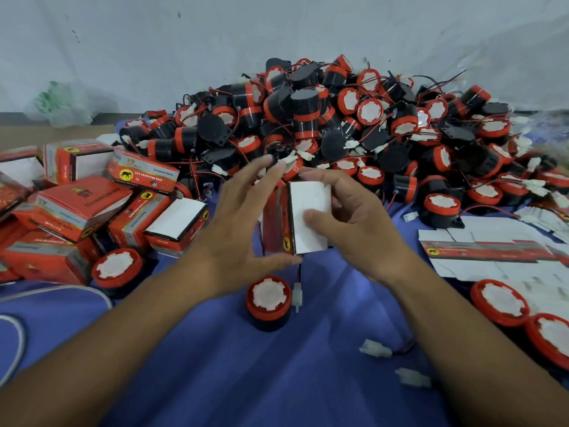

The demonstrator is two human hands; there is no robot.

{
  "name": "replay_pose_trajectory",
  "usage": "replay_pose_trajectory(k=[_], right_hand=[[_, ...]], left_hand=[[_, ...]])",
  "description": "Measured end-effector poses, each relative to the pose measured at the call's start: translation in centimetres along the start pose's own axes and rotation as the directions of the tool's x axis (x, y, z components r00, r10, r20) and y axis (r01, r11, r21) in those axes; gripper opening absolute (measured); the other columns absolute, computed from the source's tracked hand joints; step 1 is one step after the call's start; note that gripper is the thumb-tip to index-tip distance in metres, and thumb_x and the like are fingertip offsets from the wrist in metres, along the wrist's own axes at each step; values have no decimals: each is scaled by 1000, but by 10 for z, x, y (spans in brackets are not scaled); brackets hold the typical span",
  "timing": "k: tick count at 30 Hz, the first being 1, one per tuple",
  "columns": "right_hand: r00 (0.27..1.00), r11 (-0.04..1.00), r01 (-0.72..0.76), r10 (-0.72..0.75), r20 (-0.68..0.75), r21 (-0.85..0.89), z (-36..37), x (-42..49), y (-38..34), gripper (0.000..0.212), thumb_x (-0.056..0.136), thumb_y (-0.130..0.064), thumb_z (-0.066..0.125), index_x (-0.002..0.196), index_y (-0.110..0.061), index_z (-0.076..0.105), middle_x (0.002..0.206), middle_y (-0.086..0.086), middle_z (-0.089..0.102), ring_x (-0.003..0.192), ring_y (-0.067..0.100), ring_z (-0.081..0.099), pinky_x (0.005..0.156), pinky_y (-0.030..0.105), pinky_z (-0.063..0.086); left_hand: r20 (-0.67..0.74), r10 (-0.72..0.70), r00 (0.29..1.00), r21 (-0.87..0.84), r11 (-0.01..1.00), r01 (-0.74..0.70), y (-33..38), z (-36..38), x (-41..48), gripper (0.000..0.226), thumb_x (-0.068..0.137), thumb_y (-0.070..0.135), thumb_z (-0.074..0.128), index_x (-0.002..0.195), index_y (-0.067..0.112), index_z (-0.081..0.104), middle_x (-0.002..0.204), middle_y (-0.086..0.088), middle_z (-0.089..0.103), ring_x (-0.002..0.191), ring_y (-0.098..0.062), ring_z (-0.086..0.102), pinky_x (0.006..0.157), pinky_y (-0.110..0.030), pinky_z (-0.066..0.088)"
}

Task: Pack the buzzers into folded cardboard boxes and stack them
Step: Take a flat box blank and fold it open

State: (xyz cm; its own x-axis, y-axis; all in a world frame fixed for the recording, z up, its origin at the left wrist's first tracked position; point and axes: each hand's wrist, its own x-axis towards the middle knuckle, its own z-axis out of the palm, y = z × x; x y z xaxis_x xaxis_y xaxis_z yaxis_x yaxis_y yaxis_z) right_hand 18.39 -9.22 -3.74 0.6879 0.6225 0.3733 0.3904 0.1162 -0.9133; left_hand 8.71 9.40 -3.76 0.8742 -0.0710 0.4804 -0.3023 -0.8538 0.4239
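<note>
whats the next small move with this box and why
Probably tuck the dangling wire and its white connector up into the box before closing it. They hang out below the box, which the right hand grips with its thumb on the white face; the left hand, fingers spread beside it, looks free to do that.

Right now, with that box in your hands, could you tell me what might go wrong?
The wire and its white plug hang out under the box, so closing it may pinch them or leave them outside. Only the right hand grips it; the left hand lies open beside it, so it could slip.
</note>
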Motion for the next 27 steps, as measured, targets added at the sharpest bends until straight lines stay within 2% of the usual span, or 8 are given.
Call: replay_pose_trajectory(k=[3,7,11,14,16,20,24,27], right_hand=[[997,998,-22,26,74,-52,3,-3,-3,51,87,-17,67,135,-27,53,124,-10,61,109,13,65,83,34,60],[996,997,-69,71,53,-36,9,-4,-2,60,91,-22,72,144,-27,43,131,-13,59,108,5,66,82,26,58],[995,999,-47,47,84,2,11,-3,-6,44,91,-22,71,123,-44,51,120,-15,67,112,5,65,89,27,57],[993,987,-101,91,79,126,14,-4,-4,59,91,-14,69,144,-25,45,124,-5,68,117,11,63,97,35,55],[991,968,-126,112,75,219,15,-3,-4,64,92,-6,67,150,-16,41,127,0,67,119,15,63,99,36,54],[992,943,-125,109,68,309,19,-3,-3,48,90,-8,62,133,-28,57,124,-1,69,117,16,63,99,36,53],[987,944,-159,158,27,288,20,-3,-2,67,90,-9,60,153,-12,37,137,2,62,127,20,57,109,46,46],[984,940,-174,176,19,295,20,-3,-2,63,93,-5,58,152,-16,38,138,0,61,126,18,58,109,44,46]], left_hand=[[43,77,996,-96,993,-73,-1,8,-4,103,75,47,81,155,21,23,157,4,28,146,-7,25,115,-12,21],[-89,17,996,-94,995,-26,7,7,-3,89,67,52,72,143,24,36,136,11,43,123,3,42,98,-5,33],[-161,77,984,-11,997,-80,11,11,-5,84,71,48,68,140,5,44,136,-4,48,127,-18,47,106,-21,38],[-182,95,979,33,995,-91,12,14,-5,84,74,46,68,139,-2,45,138,-14,49,130,-28,48,109,-35,41],[-210,111,971,61,993,-100,12,14,-6,83,76,45,68,138,-5,46,138,-17,50,130,-30,48,109,-35,40],[-248,148,957,72,988,-134,12,17,-6,82,77,44,70,136,-7,46,138,-11,47,131,-25,46,113,-27,36],[-265,148,953,50,989,-140,9,21,-6,82,76,43,72,137,-5,45,138,-14,49,131,-26,47,113,-30,38],[-286,157,945,53,988,-148,6,23,-7,82,75,42,74,138,-2,45,138,-18,51,131,-30,49,110,-38,42]])
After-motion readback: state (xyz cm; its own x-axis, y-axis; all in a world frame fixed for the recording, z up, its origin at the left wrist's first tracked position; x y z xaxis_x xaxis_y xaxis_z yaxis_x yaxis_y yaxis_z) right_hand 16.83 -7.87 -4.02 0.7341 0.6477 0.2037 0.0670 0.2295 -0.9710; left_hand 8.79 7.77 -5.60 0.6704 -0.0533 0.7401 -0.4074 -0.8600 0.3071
